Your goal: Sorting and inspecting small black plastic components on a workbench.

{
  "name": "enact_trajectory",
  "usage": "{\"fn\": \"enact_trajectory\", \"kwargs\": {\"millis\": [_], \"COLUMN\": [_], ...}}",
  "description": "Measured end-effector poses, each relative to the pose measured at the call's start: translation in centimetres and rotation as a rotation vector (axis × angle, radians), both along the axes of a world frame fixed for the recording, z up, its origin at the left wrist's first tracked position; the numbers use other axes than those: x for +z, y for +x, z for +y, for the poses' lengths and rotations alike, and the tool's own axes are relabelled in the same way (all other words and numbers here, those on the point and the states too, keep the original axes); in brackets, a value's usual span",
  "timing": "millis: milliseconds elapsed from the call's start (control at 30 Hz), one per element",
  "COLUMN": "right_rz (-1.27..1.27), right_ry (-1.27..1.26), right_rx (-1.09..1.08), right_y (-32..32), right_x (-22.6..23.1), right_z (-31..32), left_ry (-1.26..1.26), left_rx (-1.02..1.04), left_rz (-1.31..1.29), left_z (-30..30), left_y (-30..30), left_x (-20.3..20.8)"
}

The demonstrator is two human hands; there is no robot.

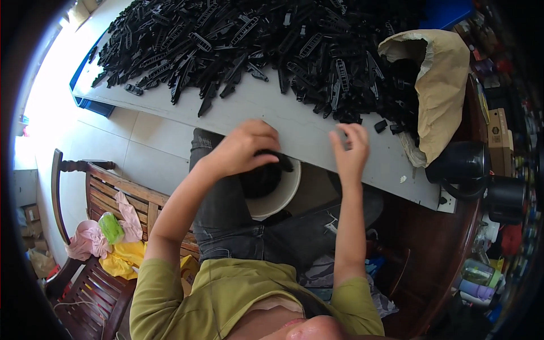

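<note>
- L hand [245, 146]: fingers curled down over dark black parts [266, 170] at the near desk edge; closed grip on them. Exact no. of pieces in the grip: cannot tell, hand covers them.
- White bucket [286, 190]: sits just below the desk edge, between the person's knees, directly under the L hand. Interior dark, appears to hold more black pcs.
- R hand [351, 148]: raised over the near desk edge, fingers loosely bent, thumb & index pinched tog. at the top. Whether anything is between the fingertips: cannot tell, too small/blurred.
- Desk [272, 110]: pale grey flat top, runs diagonally from upper left to lower right.
- Pile of black plastic parts [249, 39]: covers the far half of the desk; long slotted strips & pointed pcs, mixed orientation. Near edge of pile lies well apart from L hand, close to R hand.
- Small loose black pcs [381, 126]: on the desk just right of the R hand, not touching it.
- Brown paper sack [445, 85]: right end of desk, mouth open toward the pile, black parts spilling from it.
- Black kettle [462, 164]: right of desk, beside the sack's lower end.
- Wooden bench [107, 192]: left of the person, on tiled floor; carries pink, yellow & green cloth items [110, 238].
- Person: olive shirt, grey jeans, seated.
</note>
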State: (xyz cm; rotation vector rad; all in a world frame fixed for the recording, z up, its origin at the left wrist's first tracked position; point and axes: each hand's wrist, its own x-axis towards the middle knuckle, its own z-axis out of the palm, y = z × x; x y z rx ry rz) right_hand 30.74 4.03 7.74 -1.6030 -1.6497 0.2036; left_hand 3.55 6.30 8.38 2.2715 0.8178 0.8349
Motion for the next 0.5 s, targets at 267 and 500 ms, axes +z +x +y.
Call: {"fn": "enact_trajectory", "kwargs": {"millis": [267, 500], "right_rz": [-0.193, -0.253], "right_ry": [0.021, 0.049], "right_rx": [-0.082, -0.083], "right_y": [-0.2, 0.2], "right_x": [-1.1, -1.4], "right_z": [1.4, 0.0], "left_ry": [0.202, -0.009], "left_rx": [0.847, 0.676], "left_rz": [0.062, -0.037], "left_z": [1.8, 0.0], "left_y": [-5.4, -4.9], "left_x": [-1.0, -1.2]}}
